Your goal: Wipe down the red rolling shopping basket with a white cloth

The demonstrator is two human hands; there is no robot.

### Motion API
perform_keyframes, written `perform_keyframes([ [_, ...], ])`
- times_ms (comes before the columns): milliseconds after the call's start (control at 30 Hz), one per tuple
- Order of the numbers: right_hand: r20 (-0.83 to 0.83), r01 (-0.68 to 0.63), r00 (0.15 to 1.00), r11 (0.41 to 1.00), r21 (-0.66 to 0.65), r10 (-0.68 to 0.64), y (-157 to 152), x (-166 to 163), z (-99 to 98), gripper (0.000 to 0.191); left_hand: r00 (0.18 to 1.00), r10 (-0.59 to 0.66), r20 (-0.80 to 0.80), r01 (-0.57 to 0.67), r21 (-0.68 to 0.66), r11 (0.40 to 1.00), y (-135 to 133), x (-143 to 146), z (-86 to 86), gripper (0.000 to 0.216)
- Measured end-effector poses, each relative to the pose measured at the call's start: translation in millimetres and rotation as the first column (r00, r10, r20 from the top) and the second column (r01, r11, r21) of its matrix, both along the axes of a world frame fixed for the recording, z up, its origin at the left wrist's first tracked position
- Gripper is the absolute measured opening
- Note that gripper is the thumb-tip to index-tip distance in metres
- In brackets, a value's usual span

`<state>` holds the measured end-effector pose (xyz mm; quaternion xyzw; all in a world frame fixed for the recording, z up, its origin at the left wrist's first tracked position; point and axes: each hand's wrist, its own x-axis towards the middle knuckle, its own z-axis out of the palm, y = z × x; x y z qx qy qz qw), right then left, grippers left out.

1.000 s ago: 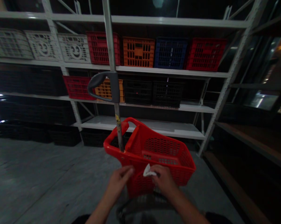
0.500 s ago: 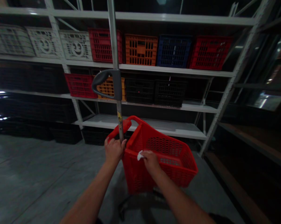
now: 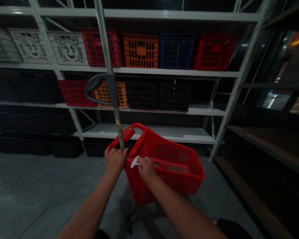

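Observation:
A red plastic trolley basket (image 3: pixel 169 166) stands on the floor before me, with a metal pull rod (image 3: pixel 118 127) rising to a dark grey grip (image 3: pixel 99 88). My left hand (image 3: pixel 114 160) is closed round the foot of the rod at the basket's near left corner. My right hand (image 3: pixel 146 167) pinches a small white cloth (image 3: pixel 134 162) against the basket's near rim. A red carry handle (image 3: pixel 126 132) arches over the basket's left end.
Pale metal shelving (image 3: pixel 149 71) faces me, holding white, red, orange, blue and black crates (image 3: pixel 141 49). The bottom shelf (image 3: pixel 149 132) is bare. Black crates (image 3: pixel 35 116) stack at the left. Darker wooden shelves (image 3: pixel 269 139) run along the right. The floor (image 3: pixel 40 189) is grey concrete.
My left hand went from the basket's front wall up to the rod and gripped it. My right hand slid the cloth leftward along the rim. The view shifted slightly.

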<state>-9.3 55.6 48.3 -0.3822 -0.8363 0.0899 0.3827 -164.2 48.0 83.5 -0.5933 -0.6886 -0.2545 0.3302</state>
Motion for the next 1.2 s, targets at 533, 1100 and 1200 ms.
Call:
perform_keyframes([
  [533,-0.061,0.046,0.997,0.991,-0.125,-0.054,2.1,18.2,-2.9,0.031,1.0,0.017,0.001,-0.017,0.008,1.0,-0.3,4.7,0.9,0.052],
  [1100,0.094,0.388,0.921,0.914,-0.121,-0.378,-26.8,214.9,-77.9,0.033,0.999,-0.026,0.041,0.028,-0.051,0.998,21.3,-31.1,2.7,0.047],
  [1200,0.079,0.375,0.927,0.916,-0.142,-0.367,-27.4,193.2,-67.0,0.025,0.982,-0.014,0.187,-0.002,0.086,0.996,19.6,-27.5,-3.8,0.045],
])
